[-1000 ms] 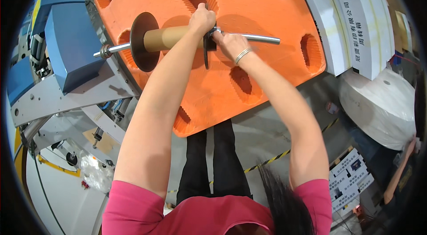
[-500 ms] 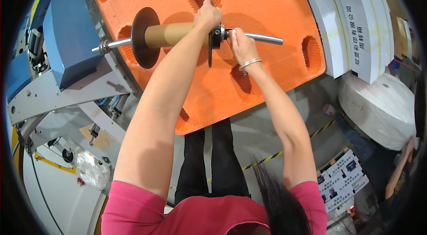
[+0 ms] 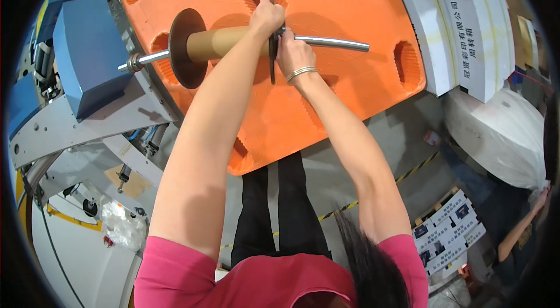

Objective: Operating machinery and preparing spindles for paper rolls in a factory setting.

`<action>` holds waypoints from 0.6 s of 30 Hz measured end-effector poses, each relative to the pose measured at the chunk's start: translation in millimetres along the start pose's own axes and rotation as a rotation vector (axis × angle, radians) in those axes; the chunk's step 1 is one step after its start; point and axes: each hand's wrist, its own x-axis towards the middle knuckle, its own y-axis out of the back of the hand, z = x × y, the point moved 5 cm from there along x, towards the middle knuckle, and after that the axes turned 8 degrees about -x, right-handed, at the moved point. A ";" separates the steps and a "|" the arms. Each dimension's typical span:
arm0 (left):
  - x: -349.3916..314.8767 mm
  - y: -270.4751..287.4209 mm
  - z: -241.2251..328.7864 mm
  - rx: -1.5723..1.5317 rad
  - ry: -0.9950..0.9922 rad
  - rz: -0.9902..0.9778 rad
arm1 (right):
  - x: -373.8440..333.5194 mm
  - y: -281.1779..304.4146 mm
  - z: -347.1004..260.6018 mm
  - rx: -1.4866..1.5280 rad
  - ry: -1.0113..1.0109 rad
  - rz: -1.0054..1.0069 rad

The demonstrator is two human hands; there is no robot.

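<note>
A metal shaft lies crosswise over the orange platform, running through a brown cardboard core. A large dark disc stands at the core's left end. At its right end is a second dark disc, seen edge-on. My left hand is closed at the upper edge of this right disc. Right against the disc, my right hand is closed round the hub collar, which it mostly hides. A ringed metal collar sits near the shaft's left end.
The orange plastic platform has several ribbed recesses. A blue and grey machine stands at left. White cartons and a large plastic-wrapped roll are at right, where another person's arm touches the wrapping.
My right hand has moved left, from the shaft beside the collar onto the collar against the disc. The left hand stays at the disc's upper edge.
</note>
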 end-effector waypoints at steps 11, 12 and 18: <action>-13.0 -3.1 9.0 0.006 0.022 0.011 | 47.5 18.9 24.5 -0.586 1.039 0.197; -10.2 -5.8 9.1 -0.015 0.029 -0.009 | 50.2 18.5 22.4 -0.615 1.169 0.201; -11.2 0.7 -0.6 -0.001 -0.001 0.031 | 18.6 19.5 25.7 -0.335 0.902 0.428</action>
